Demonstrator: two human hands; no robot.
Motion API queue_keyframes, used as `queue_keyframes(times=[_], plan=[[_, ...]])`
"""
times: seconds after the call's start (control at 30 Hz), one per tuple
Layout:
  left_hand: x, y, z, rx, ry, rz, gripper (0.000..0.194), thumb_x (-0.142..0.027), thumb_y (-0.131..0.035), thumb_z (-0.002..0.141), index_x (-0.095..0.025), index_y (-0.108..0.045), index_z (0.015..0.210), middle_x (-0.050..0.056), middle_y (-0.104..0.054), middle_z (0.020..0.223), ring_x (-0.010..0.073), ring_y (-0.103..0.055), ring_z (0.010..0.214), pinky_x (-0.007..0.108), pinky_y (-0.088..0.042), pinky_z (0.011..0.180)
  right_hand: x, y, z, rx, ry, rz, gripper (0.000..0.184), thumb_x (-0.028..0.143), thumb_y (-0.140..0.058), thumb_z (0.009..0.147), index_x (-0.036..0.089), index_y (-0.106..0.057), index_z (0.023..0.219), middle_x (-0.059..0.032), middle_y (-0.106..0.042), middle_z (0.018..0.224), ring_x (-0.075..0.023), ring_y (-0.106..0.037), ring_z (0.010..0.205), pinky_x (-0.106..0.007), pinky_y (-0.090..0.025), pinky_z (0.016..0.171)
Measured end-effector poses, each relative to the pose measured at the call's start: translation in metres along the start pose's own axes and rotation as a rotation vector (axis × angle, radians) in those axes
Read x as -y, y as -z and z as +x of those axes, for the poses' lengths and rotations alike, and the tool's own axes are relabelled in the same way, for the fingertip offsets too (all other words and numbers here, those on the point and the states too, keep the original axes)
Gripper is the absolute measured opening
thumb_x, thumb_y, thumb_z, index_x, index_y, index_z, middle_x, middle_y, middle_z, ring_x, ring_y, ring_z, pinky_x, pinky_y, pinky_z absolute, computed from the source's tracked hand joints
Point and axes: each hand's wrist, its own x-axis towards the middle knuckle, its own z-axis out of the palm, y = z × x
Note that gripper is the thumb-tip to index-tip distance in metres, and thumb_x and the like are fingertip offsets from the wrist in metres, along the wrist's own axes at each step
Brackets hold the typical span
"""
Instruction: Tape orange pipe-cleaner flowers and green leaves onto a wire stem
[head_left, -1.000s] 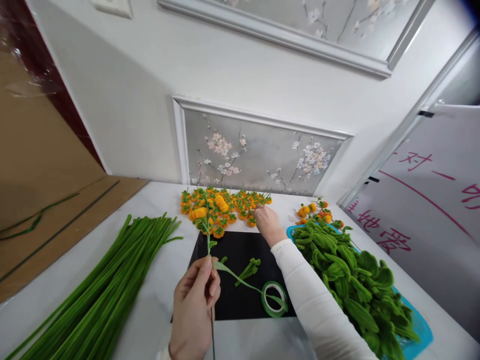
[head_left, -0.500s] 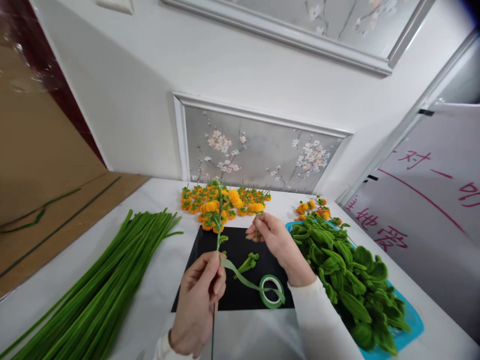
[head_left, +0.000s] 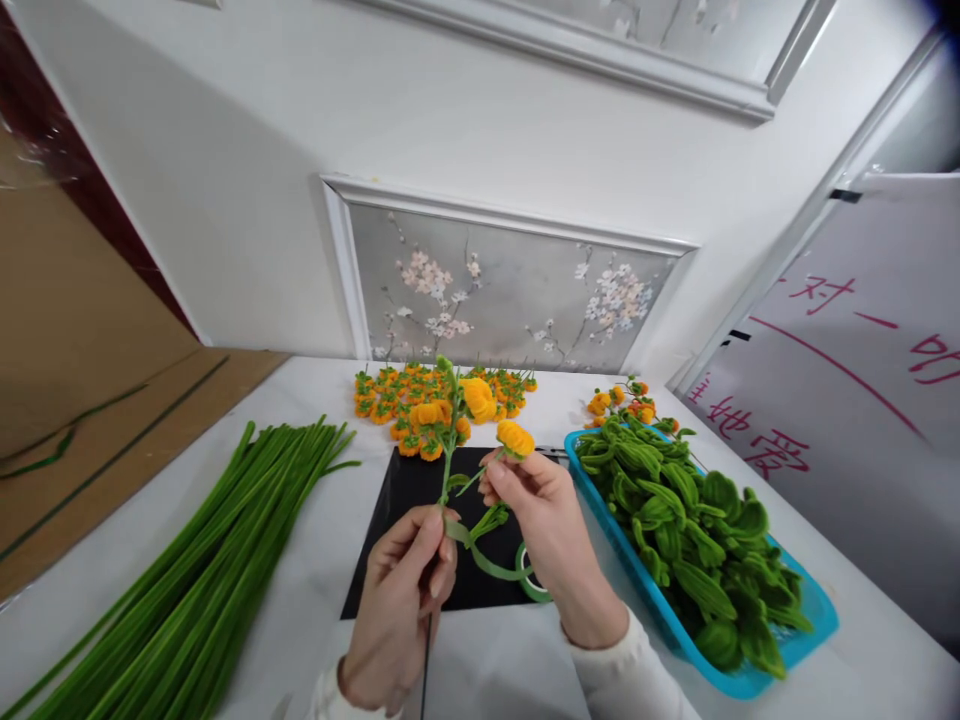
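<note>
Marbled white worktop. Left hand pinches an upright green stem bearing fluffy orange blooms; right hand grips a single orange flower.

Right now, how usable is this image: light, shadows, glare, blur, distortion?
Head view: soft light, with a broad shadow across the left of the wall; head view: small glints on the clear film at far left; head view: wide-angle stretch slants the board with red writing, and the top-right corner darkens; head view: green chenille stems look soft toward the lower left.
</note>
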Motion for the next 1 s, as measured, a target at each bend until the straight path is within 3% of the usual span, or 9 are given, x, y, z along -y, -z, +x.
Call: queue_keyframes(times=[0.13, 0.43, 0.57, 0.87, 1.0], plan=[[0.0007, 0.0005, 0.0000, 0.034, -0.014, 0.028, 0.024, -0.034, -0.071, 0.074, -0.015, -0.061, 0.064, -0.006, -0.044, 0.046, 0.0010, -0.023, 0.035, 0.014, -0.012, 0.033, 0.0010, -0.0024, -0.0013, 0.048, 0.023, -0.012, 0.012, 0.028, -0.066, 0.077, 0.016, -0.066, 0.075, 0.0019, -0.058, 0.065, -0.0107, -0.048, 0.060, -0.023, -0.040, 0.058], [0.0025, 0.0005, 0.0001, 0.070, -0.015, 0.082, 0.025, -0.035, -0.068, 0.077, -0.015, -0.059, 0.064, -0.006, -0.044, 0.047, 0.0013, -0.022, 0.037, 0.014, -0.014, 0.033, 0.0047, -0.0032, -0.0029, 0.141, 0.068, 0.007, 0.010, 0.025, -0.065, 0.078, 0.016, -0.067, 0.073, 0.0003, -0.058, 0.072, -0.0132, -0.048, 0.069, -0.026, -0.039, 0.068], [0.0021, 0.0004, -0.0001, 0.073, -0.017, 0.076, 0.031, -0.036, -0.068, 0.077, -0.014, -0.056, 0.059, -0.006, -0.043, 0.048, 0.0012, -0.022, 0.037, 0.014, -0.013, 0.034, 0.0021, -0.0038, -0.0033, 0.128, 0.053, 0.032, 0.009, 0.024, -0.066, 0.077, 0.017, -0.068, 0.073, 0.0004, -0.060, 0.074, -0.0131, -0.049, 0.071, -0.026, -0.039, 0.069], [0.0040, 0.0013, -0.0013, 0.065, 0.007, 0.076, 0.023, -0.036, -0.070, 0.075, -0.014, -0.063, 0.071, -0.007, -0.042, 0.046, 0.0018, -0.022, 0.038, 0.015, -0.012, 0.035, 0.0019, -0.0018, -0.0033, 0.068, 0.082, 0.004, 0.008, 0.024, -0.066, 0.077, 0.018, -0.070, 0.076, -0.0006, -0.063, 0.079, -0.0146, -0.053, 0.076, -0.027, -0.041, 0.073], [0.0031, 0.0007, -0.0006, 0.082, -0.012, 0.098, 0.031, -0.037, -0.068, 0.076, -0.014, -0.056, 0.059, -0.007, -0.040, 0.044, 0.0022, -0.021, 0.037, 0.016, -0.012, 0.035, 0.0014, -0.0032, -0.0037, 0.117, 0.094, 0.010, 0.010, 0.023, -0.065, 0.078, 0.017, -0.069, 0.071, -0.0001, -0.060, 0.074, -0.0138, -0.052, 0.072, -0.027, -0.042, 0.070]])
